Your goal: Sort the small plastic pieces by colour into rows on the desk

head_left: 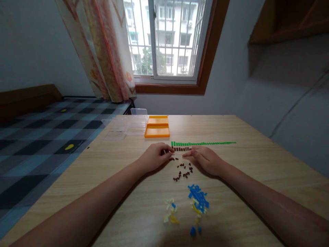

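Observation:
My left hand [156, 157] rests on the table, fingers curled and fingertips close together at the left end of a row of small brown blocks [181, 149]. Whether a block is between those fingertips cannot be made out. At the row's right end lies my right hand [207, 160], one finger stretched out to the left just below the row and another by its end. Part of the row's right end is hidden by this hand. Just behind runs a long line of small green blocks [203, 143]. Loose brown pieces [185, 175] are scattered in front of both hands.
Nearer me are a heap of blue pieces [199, 198] and some yellow and pale pieces [174, 219]. An open orange case [157, 136] and clear plastic boxes [115, 134] stand at the back left of the wooden table [113, 206]. A bed [38, 137] adjoins on the left.

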`<state>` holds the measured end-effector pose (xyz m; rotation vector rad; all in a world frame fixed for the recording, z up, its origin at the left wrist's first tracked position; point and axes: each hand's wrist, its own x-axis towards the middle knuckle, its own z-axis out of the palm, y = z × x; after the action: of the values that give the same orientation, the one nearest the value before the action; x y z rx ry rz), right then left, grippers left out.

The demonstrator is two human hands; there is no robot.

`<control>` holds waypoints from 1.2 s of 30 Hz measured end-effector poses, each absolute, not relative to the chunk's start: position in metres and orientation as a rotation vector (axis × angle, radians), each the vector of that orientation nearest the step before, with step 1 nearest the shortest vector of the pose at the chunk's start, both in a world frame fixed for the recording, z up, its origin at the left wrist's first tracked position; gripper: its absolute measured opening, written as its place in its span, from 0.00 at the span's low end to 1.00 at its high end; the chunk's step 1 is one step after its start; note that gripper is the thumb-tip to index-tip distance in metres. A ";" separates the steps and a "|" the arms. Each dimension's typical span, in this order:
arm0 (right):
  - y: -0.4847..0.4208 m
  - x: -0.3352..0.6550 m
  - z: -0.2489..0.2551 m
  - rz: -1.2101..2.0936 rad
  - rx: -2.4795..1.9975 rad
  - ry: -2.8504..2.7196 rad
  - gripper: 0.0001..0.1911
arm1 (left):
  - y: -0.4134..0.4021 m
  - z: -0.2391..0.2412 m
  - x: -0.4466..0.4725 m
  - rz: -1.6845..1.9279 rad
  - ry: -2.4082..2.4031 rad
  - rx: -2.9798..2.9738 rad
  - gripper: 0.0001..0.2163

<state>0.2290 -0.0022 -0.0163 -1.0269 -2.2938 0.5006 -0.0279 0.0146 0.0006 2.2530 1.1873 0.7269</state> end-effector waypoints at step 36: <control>0.004 0.237 -0.018 0.787 -0.929 -2.223 0.15 | -0.004 0.026 -0.026 0.201 0.862 2.583 0.16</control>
<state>0.2369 0.0039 -0.0178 -0.9291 -2.2229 0.7870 -0.0264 -0.0038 0.0262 2.5825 0.8621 0.2014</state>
